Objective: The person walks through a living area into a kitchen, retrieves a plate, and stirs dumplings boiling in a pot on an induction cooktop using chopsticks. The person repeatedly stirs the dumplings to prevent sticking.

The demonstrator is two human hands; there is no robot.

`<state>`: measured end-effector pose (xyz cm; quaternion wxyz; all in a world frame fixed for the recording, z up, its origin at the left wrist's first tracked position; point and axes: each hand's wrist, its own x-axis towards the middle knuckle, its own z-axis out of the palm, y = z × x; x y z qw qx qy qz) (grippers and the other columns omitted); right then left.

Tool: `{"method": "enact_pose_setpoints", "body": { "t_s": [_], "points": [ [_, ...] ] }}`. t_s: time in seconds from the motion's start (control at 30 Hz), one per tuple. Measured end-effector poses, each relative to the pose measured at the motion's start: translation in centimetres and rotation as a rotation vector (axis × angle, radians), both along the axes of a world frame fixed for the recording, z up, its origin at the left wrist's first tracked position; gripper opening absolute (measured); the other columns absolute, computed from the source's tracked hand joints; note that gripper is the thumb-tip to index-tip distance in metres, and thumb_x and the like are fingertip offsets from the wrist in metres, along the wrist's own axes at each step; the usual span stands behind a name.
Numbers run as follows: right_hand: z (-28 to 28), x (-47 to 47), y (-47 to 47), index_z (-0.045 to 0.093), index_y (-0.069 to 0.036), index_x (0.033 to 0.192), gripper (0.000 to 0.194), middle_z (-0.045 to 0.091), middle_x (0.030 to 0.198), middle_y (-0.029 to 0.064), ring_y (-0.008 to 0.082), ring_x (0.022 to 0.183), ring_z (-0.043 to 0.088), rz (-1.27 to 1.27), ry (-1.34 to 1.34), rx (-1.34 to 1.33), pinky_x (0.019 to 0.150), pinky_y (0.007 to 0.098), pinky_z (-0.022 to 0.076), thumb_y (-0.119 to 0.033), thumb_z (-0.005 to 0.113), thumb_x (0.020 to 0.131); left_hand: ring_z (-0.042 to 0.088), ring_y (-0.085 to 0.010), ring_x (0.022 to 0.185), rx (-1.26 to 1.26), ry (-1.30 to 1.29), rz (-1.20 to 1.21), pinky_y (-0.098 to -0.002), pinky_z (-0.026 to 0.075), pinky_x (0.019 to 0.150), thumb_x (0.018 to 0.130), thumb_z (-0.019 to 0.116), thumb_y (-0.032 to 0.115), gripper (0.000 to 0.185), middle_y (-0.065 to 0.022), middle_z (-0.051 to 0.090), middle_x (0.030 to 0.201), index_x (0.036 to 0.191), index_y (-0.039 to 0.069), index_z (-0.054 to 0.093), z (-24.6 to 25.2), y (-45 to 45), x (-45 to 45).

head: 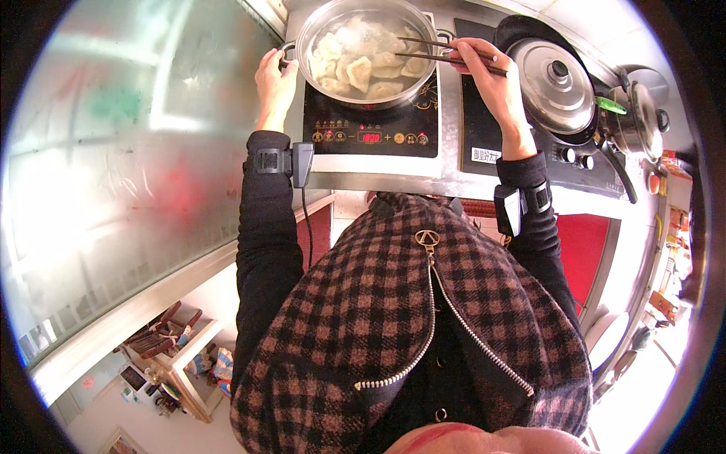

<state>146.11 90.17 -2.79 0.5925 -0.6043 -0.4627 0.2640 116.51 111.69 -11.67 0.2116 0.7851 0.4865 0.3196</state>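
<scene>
Dumplings (363, 71) crowd the water of a round steel pot (304, 61), with steam or foam over the far part. The pot stands on an induction cooker (371, 127) whose red display is lit. At the pot's left side, my left hand (275, 79) grips the dark loop handle (287, 55). My right hand (482, 68) holds a pair of dark chopsticks (437, 57) near the pot's right rim. The chopsticks are spread apart and reach over the dumplings, with no dumpling pinched between them. Whether their tips touch the dumplings I cannot tell.
Right of the cooker is a dark gas stove (482, 127) with control knobs (575, 159). On it sit a wok with a steel lid (550, 85) and a long handle (618, 170) jutting forward, and another lidded pot (635, 122). A frosted glass panel (130, 142) stands close on the left.
</scene>
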Motion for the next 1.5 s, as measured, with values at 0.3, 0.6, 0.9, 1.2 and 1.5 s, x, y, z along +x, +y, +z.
{"method": "enact_pose_setpoints", "body": {
  "t_s": [0.3,0.6,0.9,1.2,1.5],
  "points": [
    [-2.3,-1.4,0.8,0.069,-0.004,0.097,0.018,0.068,0.074,0.0079,0.0084,0.069,0.064,-0.057,-0.229,-0.068,0.064,0.023,0.0499,-0.019,0.066,0.087,0.036,-0.0299,0.132,-0.005,0.239,-0.105,-0.0383,0.029,0.11,0.087,0.06,0.026,0.057,-0.016,0.039,0.143,0.134,-0.001,0.043,1.7,-1.7,-0.9],
    [1.6,-4.2,0.0,0.064,0.001,0.108,0.024,0.067,0.098,0.0093,0.0151,0.094,0.064,0.223,-0.023,0.005,0.083,0.0256,0.0516,-0.016,0.053,0.096,0.031,-0.0288,0.136,-0.028,0.32,-0.11,-0.0393,0.029,0.11,0.09,0.054,0.025,0.057,-0.0122,0.034,0.147,0.138,0.0,0.038,2.0,-2.1,-1.1],
    [-1.6,-3.5,1.4,0.064,0.001,0.109,0.025,0.068,0.099,0.0083,0.0144,0.093,0.064,0.156,-0.029,-0.234,0.082,0.0252,0.0516,-0.017,0.055,0.096,0.03,-0.0264,0.137,-0.073,0.244,-0.138,-0.0348,0.024,0.113,0.09,0.053,0.017,0.052,-0.0141,0.033,0.148,0.138,0.002,0.039,1.9,-1.8,-1.6],
    [-0.8,0.1,1.3,0.067,-0.001,0.105,0.02,0.069,0.089,0.0047,0.0101,0.082,0.065,-0.039,-0.084,0.028,0.075,0.0214,0.0521,-0.015,0.058,0.093,0.029,-0.0266,0.137,-0.054,0.214,-0.164,-0.0348,0.024,0.113,0.09,0.052,0.017,0.055,-0.0138,0.032,0.148,0.139,0.0,0.037,0.8,-1.6,-1.8],
    [-2.3,-2.8,1.6,0.068,-0.006,0.101,0.019,0.068,0.08,0.0106,0.0121,0.072,0.065,-0.006,-0.244,-0.106,0.067,0.0251,0.05,-0.02,0.063,0.088,0.029,-0.0266,0.137,-0.064,0.214,-0.16,-0.035,0.025,0.113,0.09,0.052,0.017,0.054,-0.0138,0.031,0.148,0.139,0.0,0.037,1.0,-1.8,-1.9]
  ]
}}
